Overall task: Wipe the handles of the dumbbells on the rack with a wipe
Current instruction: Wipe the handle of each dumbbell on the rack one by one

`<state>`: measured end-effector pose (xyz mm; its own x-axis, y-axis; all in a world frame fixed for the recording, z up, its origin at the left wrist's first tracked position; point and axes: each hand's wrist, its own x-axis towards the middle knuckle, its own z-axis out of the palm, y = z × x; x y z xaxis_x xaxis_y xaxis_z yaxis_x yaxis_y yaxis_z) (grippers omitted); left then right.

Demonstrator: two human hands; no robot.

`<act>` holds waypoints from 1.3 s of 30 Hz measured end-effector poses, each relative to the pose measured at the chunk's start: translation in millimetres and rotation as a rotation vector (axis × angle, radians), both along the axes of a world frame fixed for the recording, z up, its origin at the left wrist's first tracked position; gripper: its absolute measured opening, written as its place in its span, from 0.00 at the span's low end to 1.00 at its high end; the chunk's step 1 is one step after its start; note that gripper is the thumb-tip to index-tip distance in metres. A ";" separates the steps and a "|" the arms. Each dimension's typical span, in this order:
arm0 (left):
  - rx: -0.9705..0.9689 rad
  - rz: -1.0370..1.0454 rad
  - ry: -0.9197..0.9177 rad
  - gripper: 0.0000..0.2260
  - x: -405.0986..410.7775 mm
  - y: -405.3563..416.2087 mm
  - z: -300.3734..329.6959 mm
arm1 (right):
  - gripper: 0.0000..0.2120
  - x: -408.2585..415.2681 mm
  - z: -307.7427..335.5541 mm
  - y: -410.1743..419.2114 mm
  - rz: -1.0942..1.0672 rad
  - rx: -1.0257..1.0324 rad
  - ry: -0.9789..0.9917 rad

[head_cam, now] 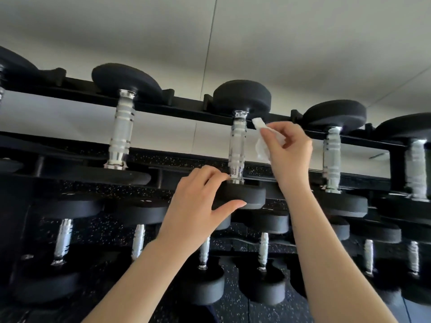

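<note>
Centre frame, the right hand (288,149) pinches a crumpled white wipe (262,145) between curled fingers, holding it just right of the chrome ribbed handle (238,148) of a black round-headed dumbbell (242,96). That dumbbell sits on the upper tier of the black metal rack (186,108). The wipe is rumpled, one corner poking up toward the far head. The left hand (200,201) grips the dumbbell's near black head (247,197), thumb under, fingers curled over the top. More chrome-handled dumbbells line the tier below.

The right-edge dumbbell (417,169) is blurred and cropped; the wipe (262,150) is half hidden behind fingers (271,138).
</note>
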<state>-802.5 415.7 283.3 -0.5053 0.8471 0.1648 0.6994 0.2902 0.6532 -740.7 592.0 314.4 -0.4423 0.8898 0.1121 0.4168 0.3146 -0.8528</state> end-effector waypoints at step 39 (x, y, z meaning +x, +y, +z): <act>0.075 0.248 -0.113 0.25 22.7 -2.6 -6.7 | 0.05 18.9 -7.5 -2.1 0.550 -0.290 -0.389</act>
<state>-779.8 413.0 276.6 -0.7143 0.6829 0.1530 0.5348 0.3916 0.7488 -721.8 589.9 306.9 -0.7937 0.4976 -0.3500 0.5528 0.3497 -0.7563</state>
